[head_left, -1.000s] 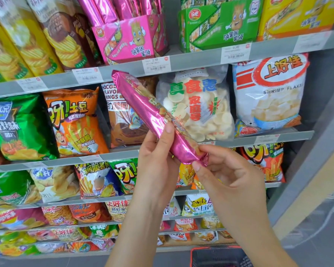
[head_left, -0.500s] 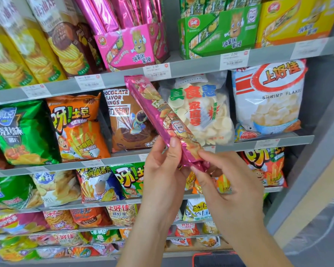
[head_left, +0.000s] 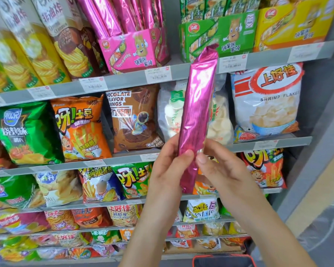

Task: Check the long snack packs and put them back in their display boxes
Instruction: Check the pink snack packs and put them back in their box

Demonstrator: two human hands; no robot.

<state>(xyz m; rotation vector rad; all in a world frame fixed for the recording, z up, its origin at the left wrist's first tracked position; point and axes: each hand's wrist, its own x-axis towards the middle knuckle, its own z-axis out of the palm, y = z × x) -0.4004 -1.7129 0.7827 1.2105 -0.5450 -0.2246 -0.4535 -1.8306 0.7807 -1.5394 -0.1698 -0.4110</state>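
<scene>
Both hands, the left hand and right hand, pinch the pink snack pack near its lower end, before bagged snacks on the shelf (its pink display box sits up-left), long axis nearly upright, top tilted slightly right.

Bright, even store light; foil glare; soft, wide-angle-bent edges.

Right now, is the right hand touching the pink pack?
Touching. The head view shows the right hand with its thumb pressed on the pink pack's lower right edge; the left hand grips the other side.
</scene>
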